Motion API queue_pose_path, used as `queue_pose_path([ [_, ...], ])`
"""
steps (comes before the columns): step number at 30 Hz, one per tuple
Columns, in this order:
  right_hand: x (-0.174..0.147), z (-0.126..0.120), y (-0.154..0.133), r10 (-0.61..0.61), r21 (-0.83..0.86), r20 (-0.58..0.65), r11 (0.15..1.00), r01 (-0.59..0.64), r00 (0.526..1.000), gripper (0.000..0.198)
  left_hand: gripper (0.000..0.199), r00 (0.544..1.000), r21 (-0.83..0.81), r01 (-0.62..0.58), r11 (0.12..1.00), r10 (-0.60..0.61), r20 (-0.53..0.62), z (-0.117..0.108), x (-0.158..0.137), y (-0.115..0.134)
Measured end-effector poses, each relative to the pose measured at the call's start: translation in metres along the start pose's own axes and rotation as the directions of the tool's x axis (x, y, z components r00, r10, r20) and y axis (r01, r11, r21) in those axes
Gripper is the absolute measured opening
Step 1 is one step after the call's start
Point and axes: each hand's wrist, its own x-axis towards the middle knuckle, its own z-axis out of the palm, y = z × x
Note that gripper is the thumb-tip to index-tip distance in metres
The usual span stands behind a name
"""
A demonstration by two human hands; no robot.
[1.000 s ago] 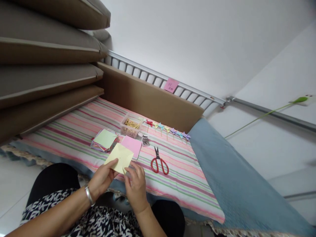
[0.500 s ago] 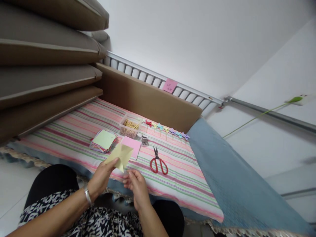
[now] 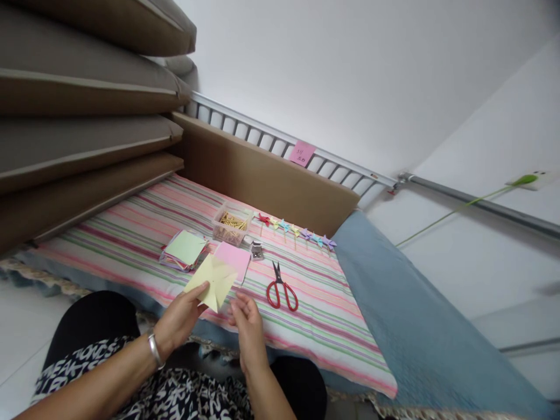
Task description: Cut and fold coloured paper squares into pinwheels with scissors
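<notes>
“Up at eleven o'clock, with the yellow sheet (image 3: 215,275) taken as the hub of the dial, what is seen?”

“Thick grey-brown cushions (image 3: 87,93) are piled there. At three o'clock a blue cover (image 3: 398,297) is draped, and over part of it a striped cloth (image 3: 324,326) is spread.”

“And behind the cloth?”

“Along its far edge, at one o'clock, a brown board (image 3: 262,172) is stood. In front of that, towards two, a row of pinwheels (image 3: 307,233) on sticks is laid out in red, yellow, blue and purple.”

“How is the sheet held?”

“Near the front edge of the cloth, tilted, with its lower left part pinched between thumb and fingers of the left hand (image 3: 178,318), between seven and eight o'clock. Just beside it, between four and five, the right hand (image 3: 250,321) is seen with fingers loosely curled; whether anything small is held there cannot be told.”

“What else is set about?”

“Near eleven, a stack of coloured paper (image 3: 186,246), green on top. At one, a clear box (image 3: 223,233) with yellowish sticks (image 3: 234,220) inside. At three, red-handled scissors (image 3: 279,281) are laid, blades pointing away. Towards two, a pink square (image 3: 238,262) is partly hidden by the sheet, and beyond it a small grey case (image 3: 256,252) is placed.”
</notes>
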Motion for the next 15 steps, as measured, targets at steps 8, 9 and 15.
queue_pose_path([
  [8, 0.016, -0.009, -0.007, -0.169, -0.120, -0.025, 0.979, 0.165, 0.985, 0.034, 0.036, 0.996, 0.056, 0.090, 0.994, -0.089, -0.010, 0.002, -0.006, -0.001],
  [9, 0.017, -0.008, -0.007, -0.169, -0.116, -0.011, 0.979, 0.166, 0.986, 0.033, 0.037, 0.996, 0.061, 0.094, 0.994, -0.094, -0.008, 0.002, -0.006, -0.001],
  [15, 0.018, 0.003, -0.008, -0.030, 0.069, 0.074, 0.997, 0.025, 0.997, 0.036, 0.043, 0.992, 0.076, 0.121, 0.990, -0.123, 0.027, 0.001, -0.009, -0.002],
])
